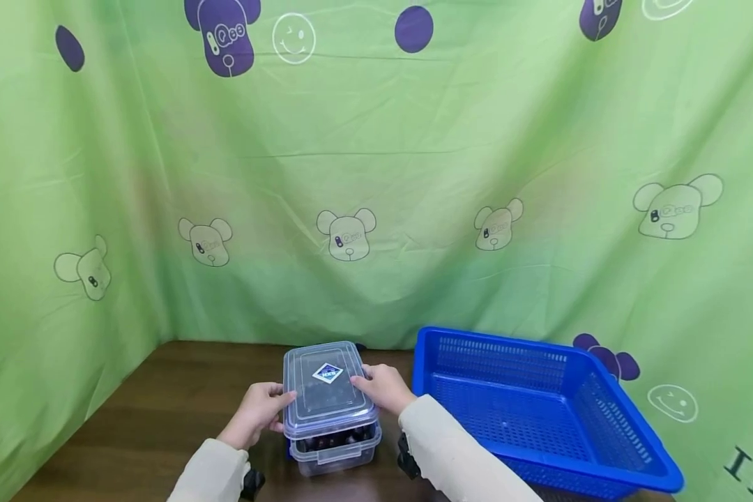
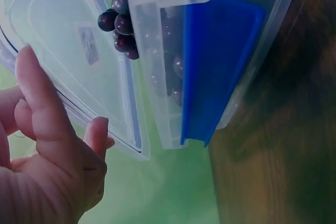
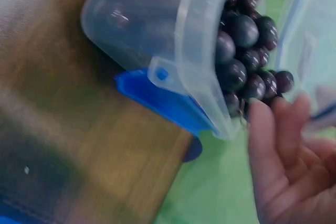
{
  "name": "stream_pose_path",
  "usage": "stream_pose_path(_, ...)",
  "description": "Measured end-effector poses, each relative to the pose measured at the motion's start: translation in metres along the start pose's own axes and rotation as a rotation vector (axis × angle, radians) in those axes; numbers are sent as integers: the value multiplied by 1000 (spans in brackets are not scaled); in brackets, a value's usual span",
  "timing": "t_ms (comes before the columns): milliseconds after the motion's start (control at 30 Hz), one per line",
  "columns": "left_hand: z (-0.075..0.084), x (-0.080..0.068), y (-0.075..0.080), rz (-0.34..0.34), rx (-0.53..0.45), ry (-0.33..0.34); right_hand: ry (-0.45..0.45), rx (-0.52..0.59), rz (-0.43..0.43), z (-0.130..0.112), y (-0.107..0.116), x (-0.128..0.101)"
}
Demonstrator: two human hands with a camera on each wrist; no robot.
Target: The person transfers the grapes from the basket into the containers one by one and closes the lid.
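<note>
A clear plastic lid (image 1: 316, 408) with a blue-and-white diamond label is held tilted over a clear plastic food box (image 1: 339, 461). My left hand (image 1: 257, 413) pinches the lid's left edge, thumb on top. On the opposite edge, my right hand (image 1: 385, 388) grips the lid with its thumb on top. Dark purple grapes (image 3: 241, 30) fill the box, and some stick up above its rim in both wrist views. A blue side latch (image 2: 220, 72) hangs unfastened on the box wall, and another blue latch (image 3: 157, 100) appears in the right wrist view.
A large blue plastic basket (image 1: 508, 411) with slotted walls stands on the right of the brown wooden table (image 1: 182, 397). Behind and at the sides hangs a green curtain (image 1: 401, 293) printed with bear heads.
</note>
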State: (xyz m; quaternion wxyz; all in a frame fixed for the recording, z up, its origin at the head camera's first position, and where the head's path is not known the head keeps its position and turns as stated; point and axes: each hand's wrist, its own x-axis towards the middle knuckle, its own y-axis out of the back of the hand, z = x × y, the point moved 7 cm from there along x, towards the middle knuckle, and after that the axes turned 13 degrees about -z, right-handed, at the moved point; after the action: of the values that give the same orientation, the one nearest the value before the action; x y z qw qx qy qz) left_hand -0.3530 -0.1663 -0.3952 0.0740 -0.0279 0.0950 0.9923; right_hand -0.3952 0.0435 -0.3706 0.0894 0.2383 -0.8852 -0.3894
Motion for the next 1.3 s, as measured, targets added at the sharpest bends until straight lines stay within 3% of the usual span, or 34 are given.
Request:
stream_pose_path(500, -6, 3, -3, -6, 19, 25, 22, -119, 61, 0, -2, -2)
stream_pose_path(733, -13, 4, -6, -38, 24, 67, -81, -118, 54, 6, -4, -5)
stream_pose_path(833, -16, 4, -6, -75, 16, 49, -128, -130, 63, 7, -6, -8)
stream_pose_path(967, -19, 8, -7, -113, 18, 17, -187, -208, 77, 6, -9, -9)
stream_pose_path(1300, -16, 3, -11, -35, 69, 74, -227, -497, 171, -5, -12, -12)
